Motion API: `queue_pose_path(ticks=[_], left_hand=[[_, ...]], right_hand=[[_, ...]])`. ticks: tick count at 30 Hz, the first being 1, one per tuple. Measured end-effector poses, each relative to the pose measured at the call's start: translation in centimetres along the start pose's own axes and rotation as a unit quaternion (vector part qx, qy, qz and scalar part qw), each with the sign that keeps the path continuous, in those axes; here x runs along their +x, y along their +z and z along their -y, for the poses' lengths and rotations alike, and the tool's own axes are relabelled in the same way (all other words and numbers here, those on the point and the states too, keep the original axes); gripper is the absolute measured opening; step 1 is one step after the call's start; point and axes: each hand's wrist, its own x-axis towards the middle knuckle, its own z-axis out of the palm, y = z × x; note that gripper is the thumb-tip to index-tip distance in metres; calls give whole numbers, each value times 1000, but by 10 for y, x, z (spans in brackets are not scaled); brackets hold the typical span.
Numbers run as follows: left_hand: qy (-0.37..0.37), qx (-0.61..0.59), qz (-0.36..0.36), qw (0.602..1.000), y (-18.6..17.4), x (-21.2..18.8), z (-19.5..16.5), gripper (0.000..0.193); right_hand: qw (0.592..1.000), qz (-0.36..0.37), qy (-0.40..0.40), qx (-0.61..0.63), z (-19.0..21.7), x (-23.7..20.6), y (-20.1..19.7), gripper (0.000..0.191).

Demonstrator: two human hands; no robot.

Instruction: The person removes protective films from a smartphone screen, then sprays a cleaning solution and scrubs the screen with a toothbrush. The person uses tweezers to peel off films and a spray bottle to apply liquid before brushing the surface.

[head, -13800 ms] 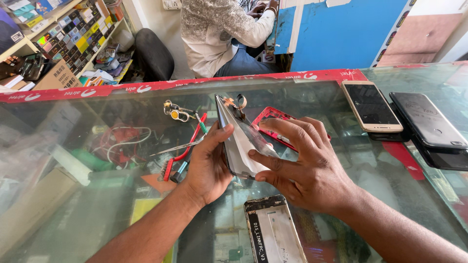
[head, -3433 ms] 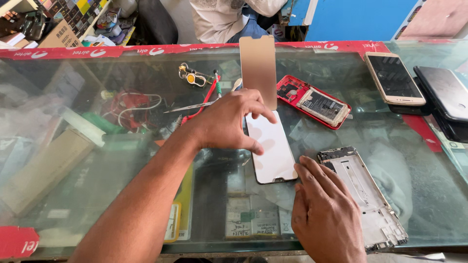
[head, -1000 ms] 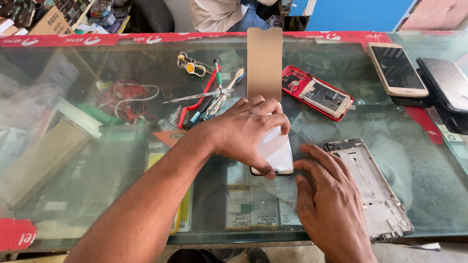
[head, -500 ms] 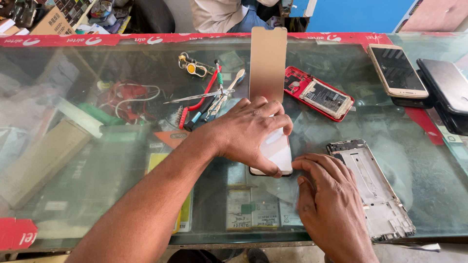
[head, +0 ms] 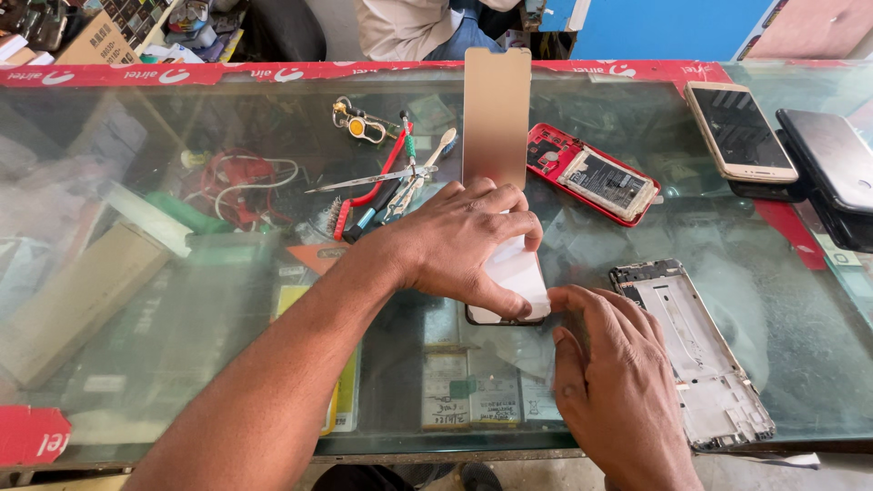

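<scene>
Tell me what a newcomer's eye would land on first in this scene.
At the centre of the glass counter, the left hand presses on a white-backed phone panel, from whose far end a tall tan rectangular sheet stands up. The right hand touches the panel's near corner. To the right lie an opened red phone and a bare silver metal phone frame.

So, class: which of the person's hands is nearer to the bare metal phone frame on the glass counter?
Right. The right hand lies just beside the phone frame; the left hand presses the white phone panel, farther left.
</scene>
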Motion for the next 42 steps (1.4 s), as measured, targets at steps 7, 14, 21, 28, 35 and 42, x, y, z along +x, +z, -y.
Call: queue_pose_path(ticks=[7, 14, 21, 28, 35, 42], left_hand=[[4, -14, -11, 1000, -1, 0, 2, 72], [11, -12, -10, 1000, -6, -3, 1, 78], [50, -37, -56, 996, -13, -5, -8, 79], [56, -103, -68, 991, -18, -7, -8, 31], [90, -179, -213, 956, -25, -10, -3, 9], [82, -163, -330, 926, -27, -10, 1, 8]], right_hand=[[999, 1, -51, 0, 3, 0, -3, 41], [1000, 16, -8, -1, 3, -1, -3, 42], [1000, 6, -25, -2, 2, -1, -2, 47], [999, 23, -38, -14, 5, 1, -3, 54], [999, 31, -36, -24, 5, 0, -3, 46], [993, 21, -99, -62, 4, 0, 3, 34]])
